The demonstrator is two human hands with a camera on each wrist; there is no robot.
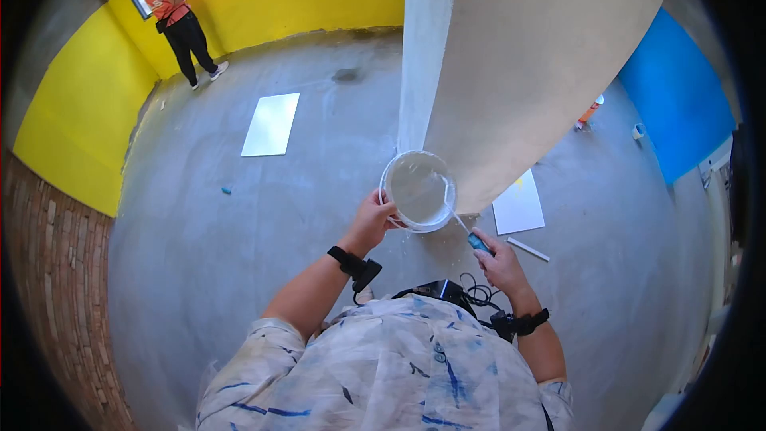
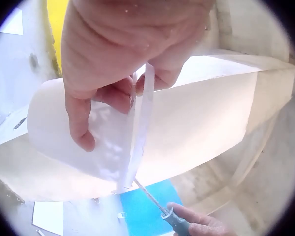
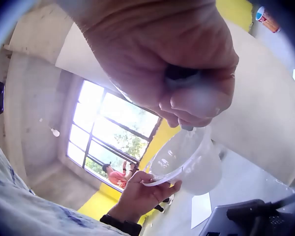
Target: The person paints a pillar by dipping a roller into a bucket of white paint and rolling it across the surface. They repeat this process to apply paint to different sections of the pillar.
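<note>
— What is the left hand [image 1: 373, 219] doing?

— It grips the rim of a white translucent plastic bucket [image 1: 417, 189], on the bucket's left side in the head view. The left wrist view shows thumb and fingers pinching the rim, with one finger lying down the outer wall.

— And where is that bucket?

— At the centre of the frame, held above the grey concrete floor [image 1: 239, 247], just in front of the foot of the pale concrete pillar [image 1: 511, 72]. Its inside looks smeared with white.

— The right hand [image 1: 501, 265]?

— It is closed in a fist round a tool with a blue handle and a thin metal shaft [image 1: 479, 243], at the lower right of the bucket. The shaft runs up and to the left, over the rim and into the bucket. I cannot tell whether its tip touches the inner wall.

— What lies around them?

— A white rectangular sheet [image 1: 271, 124] lies on the floor up and left of the bucket, well apart from it. A second white sheet [image 1: 519, 209] lies to the right of the bucket beside the pillar's foot, with a short white strip [image 1: 528, 249] just below it. In the upper left a person in an orange shirt [image 1: 179, 20] stands at a window [image 3: 108, 128] set in the yellow wall [image 1: 80, 112]. A blue wall [image 1: 678, 96] fills the upper right.
</note>
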